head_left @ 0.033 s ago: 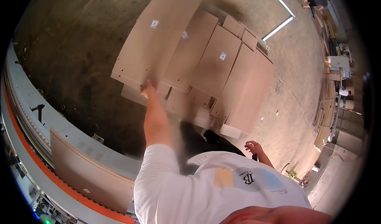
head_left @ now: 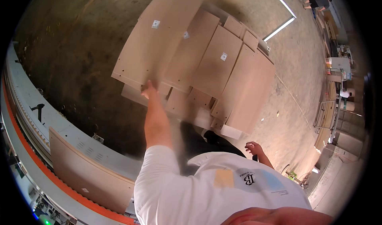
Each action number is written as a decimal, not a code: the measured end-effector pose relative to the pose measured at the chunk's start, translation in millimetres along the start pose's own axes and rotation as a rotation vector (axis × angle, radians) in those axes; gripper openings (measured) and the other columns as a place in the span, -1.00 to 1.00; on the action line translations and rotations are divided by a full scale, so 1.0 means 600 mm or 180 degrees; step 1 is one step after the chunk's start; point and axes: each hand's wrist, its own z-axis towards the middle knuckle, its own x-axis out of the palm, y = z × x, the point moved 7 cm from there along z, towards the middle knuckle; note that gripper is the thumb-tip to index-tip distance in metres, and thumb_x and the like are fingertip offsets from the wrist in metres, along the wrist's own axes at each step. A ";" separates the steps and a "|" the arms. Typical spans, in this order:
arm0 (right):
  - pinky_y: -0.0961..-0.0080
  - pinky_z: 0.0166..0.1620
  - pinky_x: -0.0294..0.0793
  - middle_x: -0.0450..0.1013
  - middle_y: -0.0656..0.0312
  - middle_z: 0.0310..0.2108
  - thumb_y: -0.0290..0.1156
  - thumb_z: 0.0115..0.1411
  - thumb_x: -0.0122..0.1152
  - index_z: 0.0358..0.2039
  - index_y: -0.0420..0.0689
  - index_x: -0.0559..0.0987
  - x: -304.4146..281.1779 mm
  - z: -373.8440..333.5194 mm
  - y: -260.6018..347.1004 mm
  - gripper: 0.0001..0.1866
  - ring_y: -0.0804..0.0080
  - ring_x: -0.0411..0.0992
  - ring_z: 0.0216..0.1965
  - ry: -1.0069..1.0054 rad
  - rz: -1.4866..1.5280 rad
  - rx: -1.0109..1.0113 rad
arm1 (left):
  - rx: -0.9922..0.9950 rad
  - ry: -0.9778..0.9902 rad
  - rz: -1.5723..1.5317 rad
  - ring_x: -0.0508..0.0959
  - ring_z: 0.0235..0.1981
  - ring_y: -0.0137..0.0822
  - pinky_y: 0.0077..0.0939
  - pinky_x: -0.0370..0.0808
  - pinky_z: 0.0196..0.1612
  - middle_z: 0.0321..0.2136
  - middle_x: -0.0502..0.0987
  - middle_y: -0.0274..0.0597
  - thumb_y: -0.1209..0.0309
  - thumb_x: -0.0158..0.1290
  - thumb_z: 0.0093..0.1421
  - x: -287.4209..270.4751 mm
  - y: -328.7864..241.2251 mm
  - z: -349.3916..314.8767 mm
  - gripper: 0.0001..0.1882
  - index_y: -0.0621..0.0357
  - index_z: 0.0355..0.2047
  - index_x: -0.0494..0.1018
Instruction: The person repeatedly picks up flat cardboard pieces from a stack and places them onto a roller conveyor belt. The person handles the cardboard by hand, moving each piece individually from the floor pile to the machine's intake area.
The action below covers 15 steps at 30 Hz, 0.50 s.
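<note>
A large brown board [head_left: 159, 38] with small drilled holes and a white label lies on top of a stack at the far left of the pile. At its near edge, my left hand [head_left: 150, 90] is closed on the board, one digit on the upper face; the fingers beneath are hidden. Beside it lie more brown boards, among them a labelled middle board [head_left: 218, 57] and a long plain board [head_left: 250, 91] on the right. Next to my right hip, my right hand [head_left: 254, 148] hangs with loosely bent fingers apart, holding nothing.
Along the left runs a grey machine bed [head_left: 107, 143] with an orange strip [head_left: 65, 188]; another brown board [head_left: 89, 173] rests on it. Two small board pieces [head_left: 233, 26] top the pile's far end. A person [head_left: 319, 2] bends at the far right near racks and stacked boards.
The board on the machine bed at lower left has shifted very slightly up and left. My hands and the pile look the same.
</note>
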 end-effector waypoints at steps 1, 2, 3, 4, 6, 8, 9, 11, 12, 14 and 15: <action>0.44 -0.29 0.60 0.68 0.25 -0.24 -0.22 0.28 0.31 -0.04 -0.14 0.65 0.009 0.001 0.008 -0.67 0.41 0.67 -0.29 0.0021 -0.0035 -0.0033 | 0.0130 0.0071 0.0050 0.53 0.17 0.21 0.09 0.76 -0.14 0.33 0.33 0.11 -0.16 0.36 0.09 -0.005 0.002 0.000 0.25 0.16 0.52 -0.12; 0.44 -0.28 0.60 0.68 0.24 -0.23 -0.22 0.28 0.31 -0.04 -0.15 0.65 0.018 -0.002 0.015 -0.67 0.41 0.67 -0.28 0.0037 -0.0055 -0.0060 | 0.0266 0.0151 0.0112 0.53 0.16 0.21 0.09 0.75 -0.13 0.33 0.33 0.10 -0.15 0.34 0.12 -0.011 0.008 -0.005 0.21 0.17 0.51 -0.09; 0.44 -0.28 0.60 0.68 0.24 -0.23 -0.22 0.28 0.31 -0.04 -0.15 0.65 0.025 -0.004 0.024 -0.66 0.41 0.67 -0.28 0.0054 -0.0080 -0.0092 | 0.0401 0.0230 0.0168 0.53 0.16 0.21 0.10 0.75 -0.13 0.33 0.33 0.09 -0.14 0.33 0.14 -0.022 0.013 -0.010 0.17 0.18 0.50 -0.06; 0.44 -0.27 0.60 0.68 0.22 -0.21 -0.21 0.30 0.28 -0.01 -0.15 0.63 0.033 -0.009 0.031 -0.65 0.40 0.67 -0.26 0.0091 -0.0146 -0.0109 | 0.0452 0.0434 0.0115 0.52 0.17 0.20 0.09 0.75 -0.13 0.33 0.34 0.10 -0.13 0.32 0.16 -0.031 0.027 -0.008 0.12 0.20 0.49 -0.01; 0.45 -0.24 0.61 0.68 0.18 -0.15 -0.20 0.36 0.24 0.04 -0.16 0.61 0.039 0.005 0.062 -0.64 0.38 0.68 -0.21 0.0202 -0.0351 -0.0214 | 0.0565 0.0791 -0.0085 0.51 0.20 0.17 0.06 0.74 -0.13 0.33 0.34 0.11 -0.10 0.29 0.21 -0.057 0.061 0.012 0.03 0.24 0.46 0.09; 0.46 -0.24 0.61 0.68 0.17 -0.14 -0.19 0.36 0.24 0.04 -0.17 0.61 0.042 0.020 0.084 -0.63 0.38 0.68 -0.20 0.0266 -0.0375 -0.0381 | 0.0502 0.0540 -0.0246 0.56 -0.33 -0.19 -0.33 0.54 -0.58 -0.03 0.55 -0.09 -0.08 0.20 0.32 -0.093 0.099 -0.002 -0.33 0.19 0.19 0.40; 0.46 -0.24 0.61 0.68 0.16 -0.14 -0.19 0.36 0.23 0.05 -0.17 0.61 0.048 0.021 0.085 -0.63 0.37 0.68 -0.20 0.0301 -0.0356 -0.0442 | 0.0344 0.0619 -0.0050 0.57 -0.28 -0.18 -0.33 0.55 -0.55 -0.01 0.54 -0.09 -0.07 0.19 0.34 -0.116 0.132 -0.017 -0.34 0.18 0.20 0.39; 0.46 -0.24 0.61 0.68 0.16 -0.14 -0.19 0.37 0.22 0.05 -0.18 0.61 0.052 0.028 0.089 -0.62 0.37 0.68 -0.20 0.0379 -0.0433 -0.0439 | 0.0163 0.0795 0.0197 0.56 -0.19 -0.15 -0.30 0.57 -0.49 0.01 0.52 -0.10 -0.08 0.17 0.35 -0.165 0.195 -0.029 -0.36 0.16 0.20 0.38; 0.47 -0.24 0.61 0.68 0.17 -0.14 -0.19 0.37 0.21 0.06 -0.19 0.61 0.054 0.032 0.093 -0.62 0.37 0.68 -0.21 0.0425 -0.0477 -0.0428 | 0.0124 0.0875 0.0278 0.56 -0.16 -0.14 -0.27 0.57 -0.46 0.02 0.52 -0.09 -0.09 0.17 0.35 -0.183 0.232 -0.019 -0.35 0.16 0.19 0.39; 0.45 -0.26 0.60 0.67 0.19 -0.19 -0.19 0.30 0.27 -0.01 -0.18 0.64 0.057 0.045 0.111 -0.62 0.37 0.67 -0.25 0.0455 -0.0523 -0.0477 | 0.0116 0.0924 0.0273 0.55 -0.13 -0.11 -0.19 0.57 -0.41 0.00 0.52 -0.08 -0.12 0.15 0.35 -0.228 0.309 -0.011 -0.34 0.15 0.19 0.40; 0.45 -0.27 0.59 0.66 0.20 -0.22 -0.18 0.26 0.30 -0.04 -0.18 0.66 0.057 0.054 0.129 -0.62 0.37 0.67 -0.27 0.0489 -0.0560 -0.0526 | 0.0241 0.0823 0.0375 0.55 -0.13 -0.10 -0.18 0.57 -0.40 -0.01 0.53 -0.08 -0.12 0.15 0.35 -0.256 0.357 0.013 -0.34 0.13 0.20 0.40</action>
